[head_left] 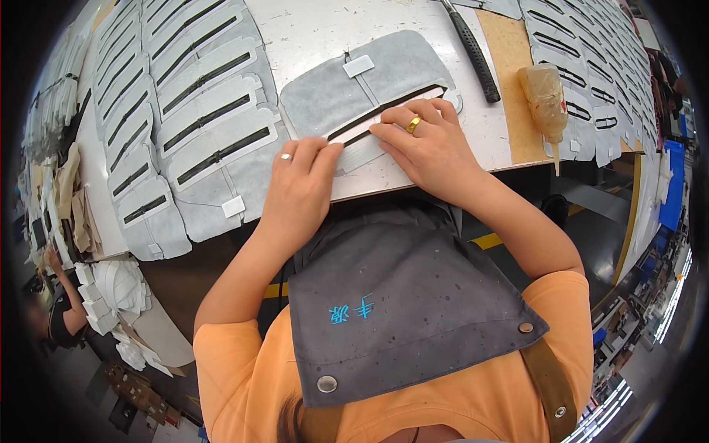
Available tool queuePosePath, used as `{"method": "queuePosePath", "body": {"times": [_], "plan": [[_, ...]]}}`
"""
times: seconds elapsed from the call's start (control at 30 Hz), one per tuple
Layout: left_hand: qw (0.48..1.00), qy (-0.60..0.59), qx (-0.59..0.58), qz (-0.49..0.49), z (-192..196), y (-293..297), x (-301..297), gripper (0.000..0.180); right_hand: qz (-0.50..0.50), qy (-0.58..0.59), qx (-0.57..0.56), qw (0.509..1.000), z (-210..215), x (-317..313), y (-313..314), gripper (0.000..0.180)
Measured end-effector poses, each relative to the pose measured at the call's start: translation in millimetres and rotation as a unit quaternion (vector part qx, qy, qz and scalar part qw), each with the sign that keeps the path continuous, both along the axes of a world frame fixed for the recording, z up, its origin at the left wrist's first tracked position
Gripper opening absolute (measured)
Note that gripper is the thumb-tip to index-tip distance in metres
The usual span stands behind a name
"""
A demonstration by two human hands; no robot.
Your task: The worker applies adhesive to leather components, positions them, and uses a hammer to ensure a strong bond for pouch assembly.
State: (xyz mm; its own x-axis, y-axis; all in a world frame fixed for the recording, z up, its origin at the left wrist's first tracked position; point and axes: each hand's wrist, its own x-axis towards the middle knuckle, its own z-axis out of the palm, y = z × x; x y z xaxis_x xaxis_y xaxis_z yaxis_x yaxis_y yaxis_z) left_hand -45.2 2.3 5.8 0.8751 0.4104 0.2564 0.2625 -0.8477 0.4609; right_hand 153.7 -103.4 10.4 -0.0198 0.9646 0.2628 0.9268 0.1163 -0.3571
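A grey suede-like panel [332,92] with a long dark slot lies on the white worktable [310,29] in front of me. A white backing strip [369,148] sits under the slot. My left hand [299,184] presses its fingertips onto the near left end of the strip, a ring on one finger. My right hand [425,140] lies flat on the right half, fingers along the slot edge, a gold ring showing. Neither hand grips anything; both press down. A small white patch [359,66] sits on the panel's far edge.
Overlapping rows of finished grey panels [192,118] cover the table at left, and more panels [583,66] at far right. A black-handled hammer [476,55] and a glue bottle [545,96] on a brown board [513,44] lie to the right. Another person [63,310] sits at lower left.
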Motion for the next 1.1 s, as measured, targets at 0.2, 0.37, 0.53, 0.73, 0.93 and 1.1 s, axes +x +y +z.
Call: {"method": "queuePosePath", "body": {"times": [0.2,0.37,0.53,0.73,0.93,1.1], "plan": [[0.999,-0.011,-0.008,0.034,-4,-5,-7,0.027,0.085,-0.07,0.002,0.994,4,-10,8,0.035],[0.999,-0.003,-0.021,0.048,-1,-5,-8,0.025,-0.036,-0.131,0.061,0.989,9,55,12,0.021],[0.998,-0.036,-0.029,-0.035,6,-9,19,0.026,-0.265,-0.162,0.078,0.947,-32,122,41,0.041],[0.998,-0.035,-0.017,-0.058,-10,-16,22,0.033,-0.268,0.111,-0.04,0.956,43,101,4,0.05],[0.999,-0.026,-0.033,-0.029,-8,-20,22,0.036,-0.152,0.149,-0.06,0.975,81,28,-81,0.047],[0.999,-0.025,-0.021,-0.035,-9,-20,23,0.037,-0.244,0.237,-0.147,0.929,63,10,-98,0.046]]}}
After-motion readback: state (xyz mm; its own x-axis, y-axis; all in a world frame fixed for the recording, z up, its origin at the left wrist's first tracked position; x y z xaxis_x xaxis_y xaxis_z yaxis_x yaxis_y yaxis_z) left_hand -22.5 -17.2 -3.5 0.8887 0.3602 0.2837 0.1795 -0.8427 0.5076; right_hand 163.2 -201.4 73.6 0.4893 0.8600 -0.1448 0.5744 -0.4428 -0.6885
